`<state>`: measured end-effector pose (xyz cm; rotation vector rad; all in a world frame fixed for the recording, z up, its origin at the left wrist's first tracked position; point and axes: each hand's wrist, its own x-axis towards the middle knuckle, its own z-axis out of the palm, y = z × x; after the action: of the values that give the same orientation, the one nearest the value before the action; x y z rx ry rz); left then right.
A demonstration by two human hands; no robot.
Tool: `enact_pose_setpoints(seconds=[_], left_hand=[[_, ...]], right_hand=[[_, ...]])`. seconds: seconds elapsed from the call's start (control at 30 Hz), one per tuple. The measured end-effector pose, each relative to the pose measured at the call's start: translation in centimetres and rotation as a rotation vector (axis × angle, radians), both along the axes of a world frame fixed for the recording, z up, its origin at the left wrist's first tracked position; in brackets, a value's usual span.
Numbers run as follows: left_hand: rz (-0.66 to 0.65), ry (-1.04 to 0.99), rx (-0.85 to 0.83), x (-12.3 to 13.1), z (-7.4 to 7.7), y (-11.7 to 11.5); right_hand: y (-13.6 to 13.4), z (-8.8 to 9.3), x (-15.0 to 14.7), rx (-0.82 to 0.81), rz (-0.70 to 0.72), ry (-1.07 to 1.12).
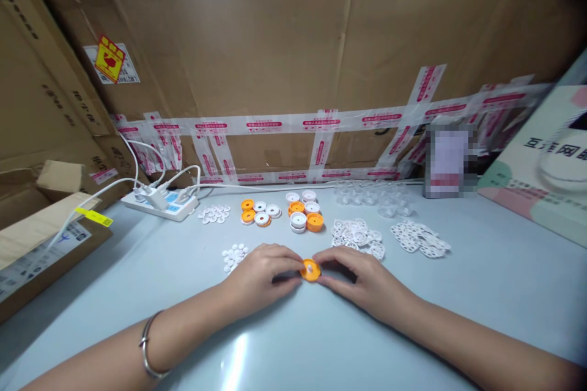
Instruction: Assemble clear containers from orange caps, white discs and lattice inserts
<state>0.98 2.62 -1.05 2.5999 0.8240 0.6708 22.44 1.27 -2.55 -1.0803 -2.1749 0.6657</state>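
Between my two hands is a round orange plastic disc with a raised rim and a small white piece at its centre. My left hand pinches its left edge with thumb and fingers. On the opposite edge, the thumb and fingers of my right hand grip it too. Small white round pieces lie just beyond my left hand. Behind my right hand is a pile of white perforated discs. Orange and white round parts stand in small stacks further back.
More perforated white pieces lie to the right, with clear plastic parts behind. At the back left are small white pieces and a power strip with cables. Cardboard boxes wall the back; a printed box stands right.
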Motion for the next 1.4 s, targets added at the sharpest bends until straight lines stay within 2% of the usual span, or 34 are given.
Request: enact_pose_setpoints(seconds=[0.1, 0.4, 0.9, 1.4], left_hand=[[-0.039, -0.015, 0.071, 0.03, -0.44, -0.01], [-0.056, -0.094, 0.068, -0.01, -1.12, 0.34], [-0.060, -0.040, 0.073, -0.03, -0.75, 0.32], [-0.063, -0.058, 0.082, 0.10, -0.54, 0.22]], right_hand=[[-0.07, 0.06, -0.09, 0.026, 0.010, 0.001], [-0.07, 0.11, -0.29, 0.104, 0.010, 0.002], [0.15, -0.23, -0.25, 0.184, 0.052, 0.020], [0.02, 0.03, -0.29, 0.175, 0.056, -0.008]])
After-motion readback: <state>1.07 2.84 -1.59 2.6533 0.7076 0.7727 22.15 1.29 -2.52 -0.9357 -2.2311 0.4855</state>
